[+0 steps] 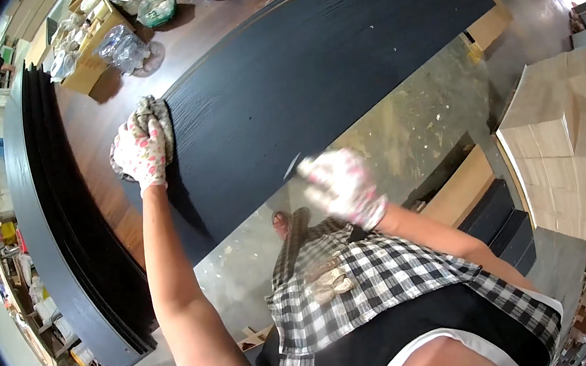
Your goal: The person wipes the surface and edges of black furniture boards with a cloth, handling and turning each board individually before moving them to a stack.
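Note:
A long black-painted wooden board (308,70) lies across a brown worktable (89,125). My left hand (139,153), in a flowered work glove, presses a crumpled grey rag (152,111) onto the board's left end. My right hand (341,185), gloved the same way and blurred, sits at the board's near edge and holds nothing that I can make out. Whether it touches the board I cannot tell.
Several dark panels (64,213) stand on edge at the left. Plastic bags (123,48) and a cardboard box (86,43) sit on the table's far side. A stack of pale wooden boards (568,139) stands on the right. Dark boards (498,222) lie on the spotted concrete floor (404,124).

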A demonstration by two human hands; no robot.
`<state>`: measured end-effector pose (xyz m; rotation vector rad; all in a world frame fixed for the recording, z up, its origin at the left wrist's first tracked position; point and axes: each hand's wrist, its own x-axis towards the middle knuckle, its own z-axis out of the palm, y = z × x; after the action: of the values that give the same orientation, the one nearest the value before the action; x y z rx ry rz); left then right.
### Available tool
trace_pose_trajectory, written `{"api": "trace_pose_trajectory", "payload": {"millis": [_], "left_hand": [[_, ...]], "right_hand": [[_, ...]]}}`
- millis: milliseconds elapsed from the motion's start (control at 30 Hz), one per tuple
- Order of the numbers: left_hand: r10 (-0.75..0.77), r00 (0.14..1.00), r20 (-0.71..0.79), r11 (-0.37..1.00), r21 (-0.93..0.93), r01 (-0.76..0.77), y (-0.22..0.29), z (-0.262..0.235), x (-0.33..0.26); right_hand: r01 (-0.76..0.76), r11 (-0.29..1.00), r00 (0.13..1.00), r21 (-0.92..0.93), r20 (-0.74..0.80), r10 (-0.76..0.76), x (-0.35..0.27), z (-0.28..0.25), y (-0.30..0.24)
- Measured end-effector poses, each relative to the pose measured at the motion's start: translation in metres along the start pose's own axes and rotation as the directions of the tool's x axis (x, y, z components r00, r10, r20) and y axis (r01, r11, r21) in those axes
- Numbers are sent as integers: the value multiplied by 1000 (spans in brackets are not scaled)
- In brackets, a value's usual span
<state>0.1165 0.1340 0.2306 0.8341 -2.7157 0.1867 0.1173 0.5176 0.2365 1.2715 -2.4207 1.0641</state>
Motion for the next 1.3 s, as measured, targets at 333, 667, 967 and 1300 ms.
{"api": "trace_pose_trajectory", "payload": {"millis": [333, 667, 967, 1300], "left_hand": [[254, 966, -46, 919, -299, -256, -64, 30, 3], [179, 971, -161, 880, -415, -231, -55, 45, -3], [114, 991, -69, 876, -463, -133, -51, 63, 2], [125, 975, -185, 815, -541, -208, -42, 58, -3]], "right_hand": [[-251, 956, 965, -152, -117, 235, 9, 15, -24], [68, 993, 998, -101, -12, -70, 9, 88, -76], [286, 950, 935, 126, 183, -305, 18, 115, -122], [27, 976, 841, 215, 522, -139, -22, 150, -110]]}}
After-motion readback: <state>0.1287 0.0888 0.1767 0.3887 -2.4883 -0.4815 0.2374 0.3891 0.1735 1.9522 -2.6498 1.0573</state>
